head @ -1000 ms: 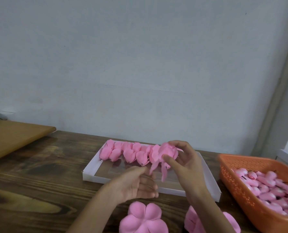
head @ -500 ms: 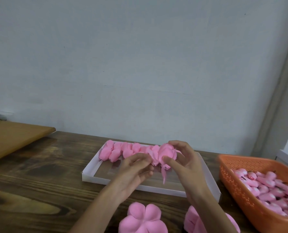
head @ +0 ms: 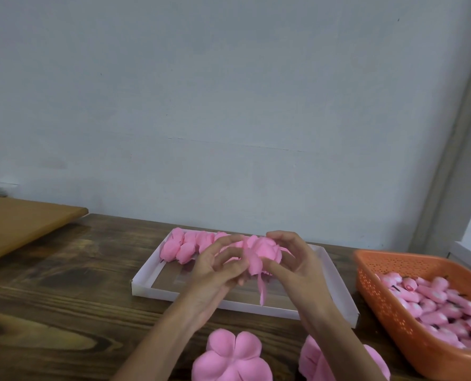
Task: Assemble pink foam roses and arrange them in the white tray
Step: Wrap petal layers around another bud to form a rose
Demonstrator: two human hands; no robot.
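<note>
A pink foam rose is held above the white tray, loose petal strips dangling from it. My right hand grips the rose from the right with thumb below and fingers curled over the top. My left hand pinches its petals from the left. Behind my hands, a row of several finished pink roses lies along the tray's far side, partly hidden by my fingers.
Flat pink petal pieces lie on the dark wooden table near its front edge, with another stack under my right forearm. An orange basket of pink rose buds stands at the right. A lighter wooden board lies at the left.
My left hand rose from the tray's near edge to the rose and took hold of its petals. My right hand kept the rose nearly still above the tray.
</note>
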